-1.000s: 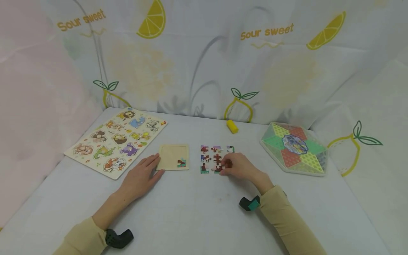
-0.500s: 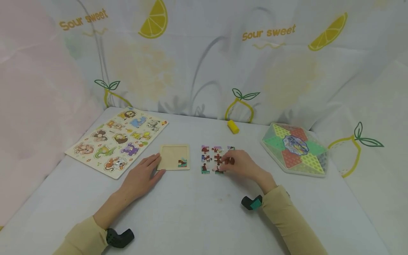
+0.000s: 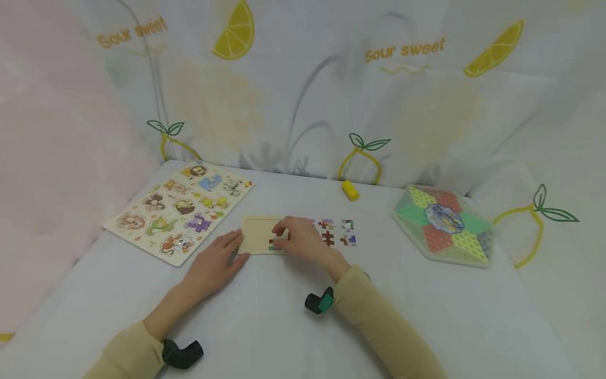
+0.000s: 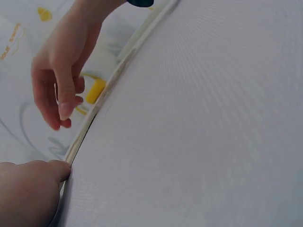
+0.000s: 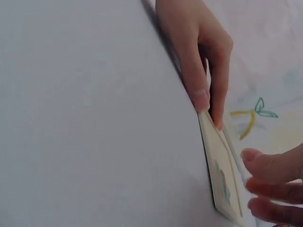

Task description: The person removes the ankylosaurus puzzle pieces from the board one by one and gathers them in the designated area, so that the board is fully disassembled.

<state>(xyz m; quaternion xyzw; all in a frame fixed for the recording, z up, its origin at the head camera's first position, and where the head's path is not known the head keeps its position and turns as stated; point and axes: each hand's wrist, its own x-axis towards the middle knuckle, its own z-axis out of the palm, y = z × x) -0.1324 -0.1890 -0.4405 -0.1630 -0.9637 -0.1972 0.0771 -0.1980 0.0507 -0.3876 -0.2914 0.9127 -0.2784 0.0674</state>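
Observation:
My left hand (image 3: pixel 215 266) lies flat on the table, its fingertips on the left edge of a small square wooden puzzle tray (image 3: pixel 255 231). In the right wrist view the thumb and a finger of that left hand (image 5: pixel 201 61) meet the tray's corner. A printed jigsaw piece (image 5: pixel 222 182) sits in the tray's near right corner. Over the tray's right side my right hand (image 3: pixel 305 242) pinches a small puzzle piece between thumb and fingers, mostly hidden by them. Right of this hand lie several loose jigsaw pieces (image 3: pixel 328 238); the hand covers others.
An animal puzzle board (image 3: pixel 177 210) lies at the left. At the right is a hexagonal box with coloured triangles (image 3: pixel 440 223). A yellow cylinder (image 3: pixel 350 190) lies near the back, before a hanging printed cloth (image 3: pixel 303 95).
My right hand has moved left from the loose pieces to above the tray. The left hand stays at the tray's edge. The head view has shifted slightly.

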